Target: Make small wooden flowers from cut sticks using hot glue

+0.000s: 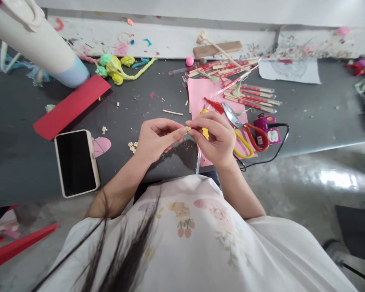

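Since the small pale piece [187, 129] is tiny, the left hand [156, 138] and the right hand [215, 140] both pinch it between thumb and forefinger tips, raised just above the table [140, 91]. Spare pieces [133, 146] lie near the left hand, probably kept within reach. The contents of the white flask [33, 40] cannot be seen.

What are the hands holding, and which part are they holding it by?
The left hand and right hand pinch a tiny pale piece from either side with fingertips. The right hand also wraps a yellow tool around its middle.
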{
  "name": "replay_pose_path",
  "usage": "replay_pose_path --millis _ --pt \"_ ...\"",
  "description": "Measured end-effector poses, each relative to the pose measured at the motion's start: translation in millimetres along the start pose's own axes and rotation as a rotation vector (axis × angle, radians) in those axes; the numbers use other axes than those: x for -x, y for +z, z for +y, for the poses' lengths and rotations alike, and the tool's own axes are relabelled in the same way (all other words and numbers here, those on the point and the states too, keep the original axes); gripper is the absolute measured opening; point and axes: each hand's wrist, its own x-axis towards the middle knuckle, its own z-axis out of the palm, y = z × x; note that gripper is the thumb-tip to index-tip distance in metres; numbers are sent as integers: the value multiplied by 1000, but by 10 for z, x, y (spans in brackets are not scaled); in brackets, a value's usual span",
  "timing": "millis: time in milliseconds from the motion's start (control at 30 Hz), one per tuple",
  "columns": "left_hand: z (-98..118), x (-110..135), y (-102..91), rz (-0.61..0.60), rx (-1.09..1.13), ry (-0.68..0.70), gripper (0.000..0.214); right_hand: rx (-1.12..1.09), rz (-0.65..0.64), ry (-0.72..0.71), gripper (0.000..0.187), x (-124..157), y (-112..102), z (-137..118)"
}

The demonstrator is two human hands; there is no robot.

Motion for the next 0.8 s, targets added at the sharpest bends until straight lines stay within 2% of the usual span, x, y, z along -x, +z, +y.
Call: replay_pose_path --millis 133,300,600,800 --pt "20 26 42 83 -86 133 13 -92 18 6 18 10 -7 17" --pt "75 80 71 193 -309 256 17 -99 40 23 8 10 -41 -39" --pt "-19 105 -55 161 -529 489 11 -77 -9 -29 5 27 -115 -104" --pt "-57 133 -115 114 -666 592 8 -41 -2 -151 9 -7 -157 -155"
